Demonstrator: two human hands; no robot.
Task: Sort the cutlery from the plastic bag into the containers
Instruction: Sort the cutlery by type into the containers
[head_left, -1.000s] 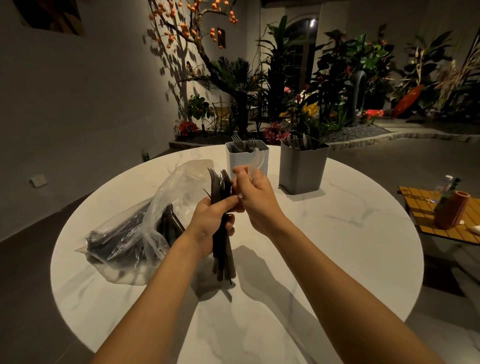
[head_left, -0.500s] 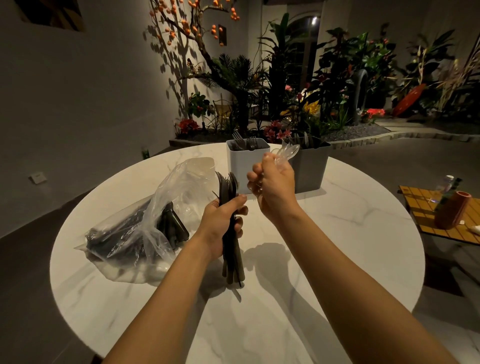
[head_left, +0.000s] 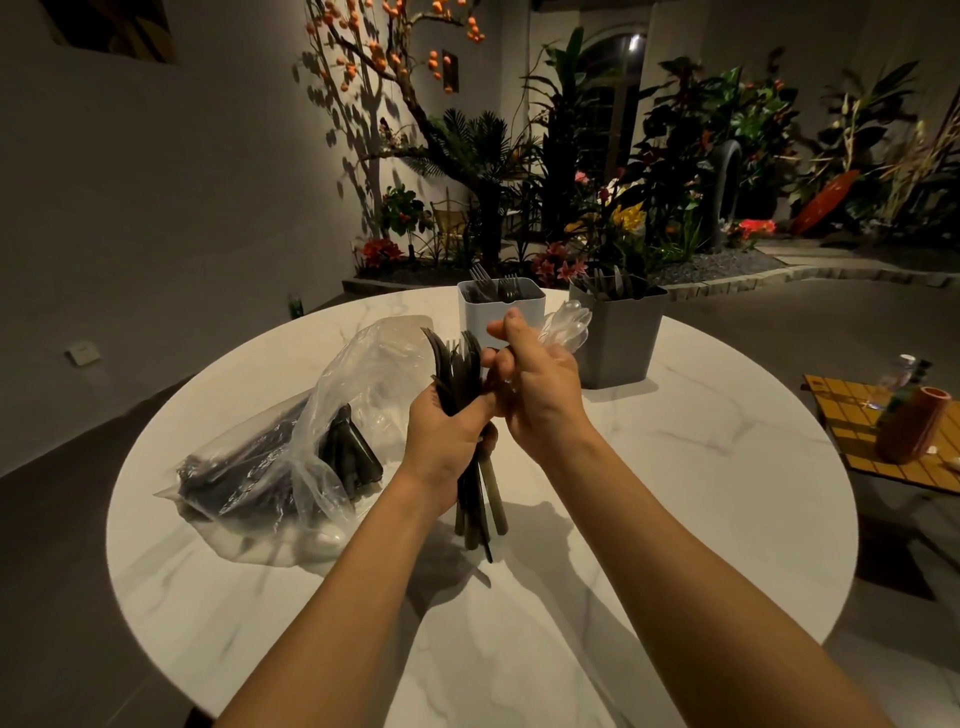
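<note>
- Left hand (head_left: 447, 431) grips a bundle of dark cutlery (head_left: 457, 364) mid-handle, upright above the table (head_left: 701, 467).
- Right hand (head_left: 540, 395) holds clear spoons (head_left: 566, 325) near the grey container (head_left: 618, 343).
- Judged light, stiff, slick plastic; best held by the handles, snugly, lest pieces slip.

No text, label, brand or number legible. Small bottle (head_left: 892, 380) on the yellow mat (head_left: 847, 415), far right, may carry a label; too dim and small to read.

Dim warm light from above, hard shadows, wide-angle bending at edges, sharp centre
</note>
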